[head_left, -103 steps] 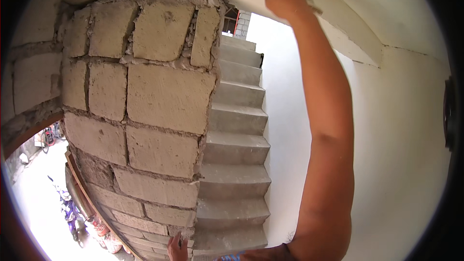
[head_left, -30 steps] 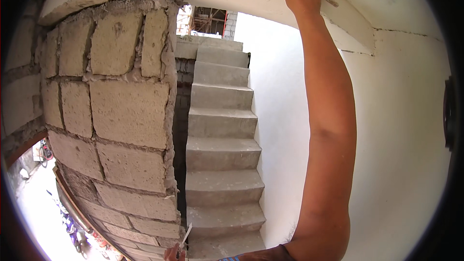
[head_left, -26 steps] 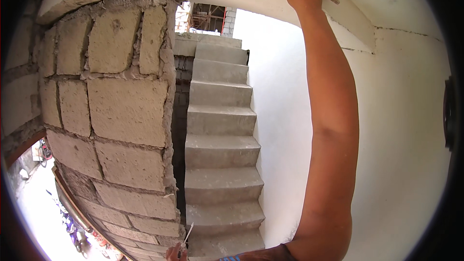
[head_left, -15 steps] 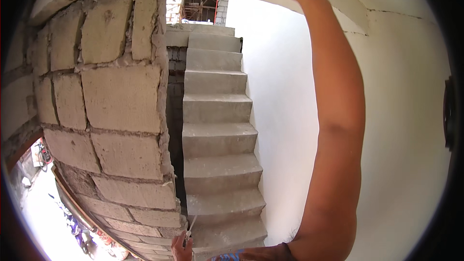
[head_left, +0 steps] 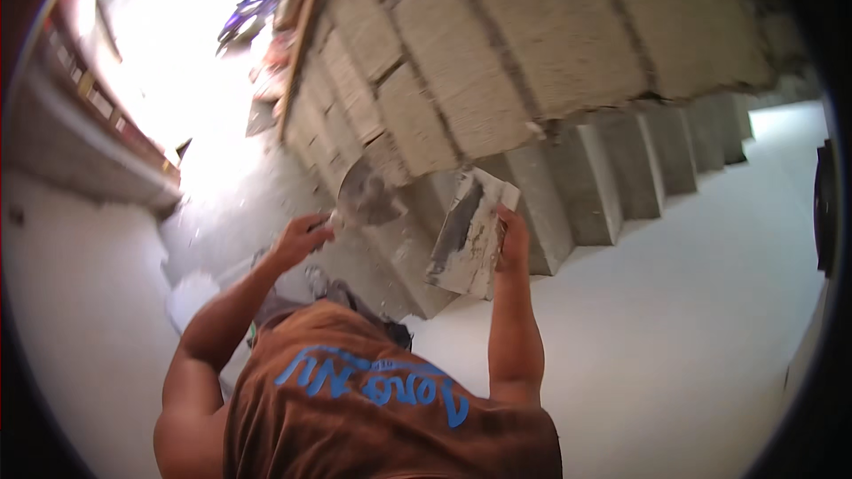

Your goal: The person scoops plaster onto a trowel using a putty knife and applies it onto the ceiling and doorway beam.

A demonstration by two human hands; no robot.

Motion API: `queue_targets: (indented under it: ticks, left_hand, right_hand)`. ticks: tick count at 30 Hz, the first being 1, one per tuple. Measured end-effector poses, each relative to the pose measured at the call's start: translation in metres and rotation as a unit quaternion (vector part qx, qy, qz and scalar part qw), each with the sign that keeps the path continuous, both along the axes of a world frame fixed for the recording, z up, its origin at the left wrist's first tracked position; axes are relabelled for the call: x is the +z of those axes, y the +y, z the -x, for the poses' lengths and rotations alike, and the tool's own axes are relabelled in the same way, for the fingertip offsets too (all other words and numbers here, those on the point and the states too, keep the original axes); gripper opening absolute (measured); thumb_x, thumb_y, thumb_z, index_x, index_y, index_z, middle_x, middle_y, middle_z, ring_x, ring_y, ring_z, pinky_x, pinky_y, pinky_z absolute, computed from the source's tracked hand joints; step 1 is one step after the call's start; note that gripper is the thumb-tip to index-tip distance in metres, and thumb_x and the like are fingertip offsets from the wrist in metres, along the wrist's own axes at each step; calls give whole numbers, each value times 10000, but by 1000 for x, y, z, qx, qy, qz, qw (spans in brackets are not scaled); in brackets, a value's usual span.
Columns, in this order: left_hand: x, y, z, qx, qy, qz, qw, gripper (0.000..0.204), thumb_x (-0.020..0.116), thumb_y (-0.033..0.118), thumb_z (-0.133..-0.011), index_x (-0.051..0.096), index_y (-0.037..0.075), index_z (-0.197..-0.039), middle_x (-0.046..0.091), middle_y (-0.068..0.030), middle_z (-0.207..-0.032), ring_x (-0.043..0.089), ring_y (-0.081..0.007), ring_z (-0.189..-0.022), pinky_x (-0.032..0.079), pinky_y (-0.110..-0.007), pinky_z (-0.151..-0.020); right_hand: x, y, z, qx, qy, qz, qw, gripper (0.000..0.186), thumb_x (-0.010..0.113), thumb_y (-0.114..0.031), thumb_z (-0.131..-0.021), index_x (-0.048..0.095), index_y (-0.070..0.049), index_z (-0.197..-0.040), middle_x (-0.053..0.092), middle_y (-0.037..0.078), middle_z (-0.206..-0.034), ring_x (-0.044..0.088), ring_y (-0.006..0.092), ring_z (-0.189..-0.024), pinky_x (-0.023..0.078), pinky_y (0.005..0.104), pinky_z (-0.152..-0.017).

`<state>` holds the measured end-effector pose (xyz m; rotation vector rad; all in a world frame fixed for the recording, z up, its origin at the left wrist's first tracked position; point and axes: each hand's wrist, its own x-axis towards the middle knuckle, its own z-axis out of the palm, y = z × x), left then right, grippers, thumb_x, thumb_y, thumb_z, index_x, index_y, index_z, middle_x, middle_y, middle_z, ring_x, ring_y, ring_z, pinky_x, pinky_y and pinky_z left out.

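Note:
My left hand [head_left: 306, 241] is closed around the handle of a trowel [head_left: 368, 193], whose rounded grey blade points up and to the right of the fingers. The motion blurs it somewhat. In my right hand [head_left: 511, 238] is a flat rectangular board [head_left: 470, 235], gripped by its right edge. The board is tilted, pale and caked with mortar, with a darker grey smear along its left side. Both tools are apart from each other, in front of my chest.
Concrete stairs [head_left: 593, 182] rise to the right, beyond the board. A block wall [head_left: 532, 31] stands along their far side. Smooth white wall [head_left: 639, 328] lies to the right, and a bright doorway opens at the upper left. Concrete floor [head_left: 231, 204] stretches left.
My view has swung down and turned. My right arm, raised to the overhead beam before, is now lowered with the board in front of me. My left hand and its trowel have come into fuller view.

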<state>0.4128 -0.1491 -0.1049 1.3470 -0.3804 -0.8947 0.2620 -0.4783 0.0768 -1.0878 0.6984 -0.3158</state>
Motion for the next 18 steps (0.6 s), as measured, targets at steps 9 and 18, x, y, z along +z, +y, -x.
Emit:
queue_targets:
  ticks: [9, 18]
  left_hand:
    - [-1, 99, 124, 252, 163, 7, 954, 339, 612, 235, -986, 650, 18, -1243, 666, 10, -869, 562, -48, -748, 451, -232, -624]
    - [-78, 137, 314, 544, 251, -54, 799, 313, 565, 216, -1016, 625, -4, -1231, 654, -31, -823, 550, -68, -639, 462, -228, -593]
  right_hand:
    - [-237, 103, -108, 340, 170, -189, 905, 393, 531, -305, -982, 636, 8, -1196, 712, 130, -1061, 695, 277, -950, 558, 413, -876]
    - [-408, 146, -93, 373, 298, -219, 851, 423, 507, -208, -973, 509, -19, -1351, 623, 137, -1282, 609, 341, -1164, 460, 503, -1059]
